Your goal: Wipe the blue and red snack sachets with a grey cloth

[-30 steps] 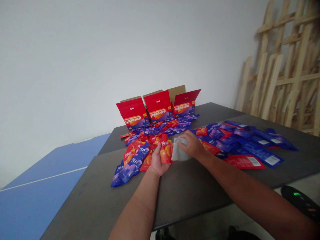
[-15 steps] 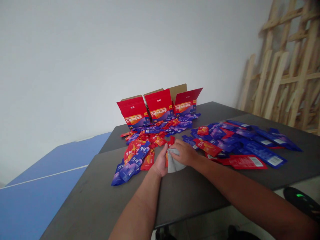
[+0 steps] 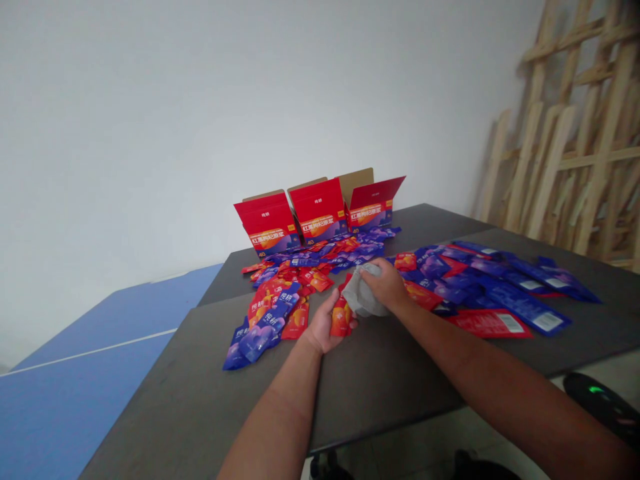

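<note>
Head view: left fingers (image 3: 328, 307) pinch a red pouch (image 3: 341, 317) between them, right fingers (image 3: 375, 275) clutching grey cloth (image 3: 361, 297) against it

Legible print: Chinese characters, one numeral.
Three red boxes (image 3: 320, 215): 红黑枸杞原浆 and "40" on each front; 纯耕 on left and middle flaps (image 3: 262, 209). 纯耕 also on a blue pouch (image 3: 269, 327) and a red pouch (image 3: 257, 312), left side.

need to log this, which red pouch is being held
The red pouch in the left hand, partly behind the grey cloth; other red pouches lie on the table.
</note>
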Action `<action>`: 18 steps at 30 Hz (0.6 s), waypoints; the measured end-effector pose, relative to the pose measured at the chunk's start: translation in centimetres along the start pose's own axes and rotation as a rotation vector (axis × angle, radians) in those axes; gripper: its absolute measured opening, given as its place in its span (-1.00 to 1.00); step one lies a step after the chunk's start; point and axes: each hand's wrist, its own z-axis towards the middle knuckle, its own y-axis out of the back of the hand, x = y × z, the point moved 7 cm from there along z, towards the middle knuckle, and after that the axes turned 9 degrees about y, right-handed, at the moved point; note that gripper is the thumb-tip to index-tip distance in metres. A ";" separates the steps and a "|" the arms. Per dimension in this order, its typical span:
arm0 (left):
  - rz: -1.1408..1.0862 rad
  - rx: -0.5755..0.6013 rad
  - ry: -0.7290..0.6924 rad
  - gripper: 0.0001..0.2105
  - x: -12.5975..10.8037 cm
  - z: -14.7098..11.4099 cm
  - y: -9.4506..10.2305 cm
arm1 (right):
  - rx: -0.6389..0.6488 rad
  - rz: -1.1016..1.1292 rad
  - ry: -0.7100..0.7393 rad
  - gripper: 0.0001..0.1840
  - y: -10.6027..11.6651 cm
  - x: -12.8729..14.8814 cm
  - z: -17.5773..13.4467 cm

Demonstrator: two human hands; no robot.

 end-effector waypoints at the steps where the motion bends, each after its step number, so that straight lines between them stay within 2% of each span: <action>1: -0.035 0.007 -0.009 -0.66 -0.3 -0.1 0.0 | -0.008 0.002 -0.014 -0.80 0.2 -0.1 0.1; 3: -0.106 0.006 -0.046 -0.64 -1.0 -0.2 0.1 | -0.005 0.016 0.025 -0.82 0.4 0.5 0.0; 5: -0.160 -0.006 -0.082 -0.61 -1.7 -0.2 0.4 | 0.047 0.042 0.169 -0.85 0.3 2.4 -0.5; 9: -0.189 -0.040 -0.093 -0.54 -2.0 0.0 1.0 | 0.286 0.084 0.559 -0.88 -1.6 7.3 -3.6; 12: -0.168 -0.050 -0.032 -0.53 -1.4 0.2 1.0 | 0.425 0.067 0.719 -0.84 -3.3 9.2 -5.9; 15: -0.131 -0.041 0.053 -0.55 -0.3 0.6 0.7 | 0.433 0.042 0.729 -0.85 -4.0 9.4 -6.5; 18: -0.074 -0.084 0.044 -0.61 0.2 0.9 0.7 | 0.351 0.027 0.618 -0.86 -3.6 8.4 -5.4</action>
